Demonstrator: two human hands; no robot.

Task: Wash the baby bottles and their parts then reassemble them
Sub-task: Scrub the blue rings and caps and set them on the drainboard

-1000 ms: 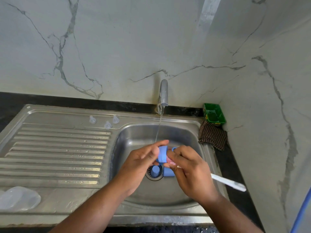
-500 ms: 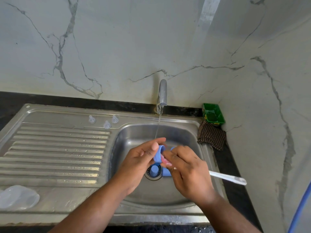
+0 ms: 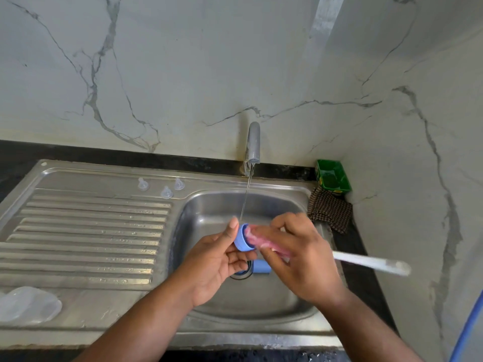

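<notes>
While thin water [image 3: 245, 199] runs from the grey metal tap [image 3: 253, 142], your left hand [image 3: 217, 259] pinches the round blue plastic bottle collar [image 3: 241, 240] below that tap. Your right hand [image 3: 300, 257] curls round the white-handled, pink-sponge brush [image 3: 366, 262], soft sponge against the collar's mouth.

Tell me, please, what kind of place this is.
Most likely a home kitchen: a steel sink with a ribbed drainboard, a running tap against a marble-look wall, and a checked cloth beside the basin.
</notes>
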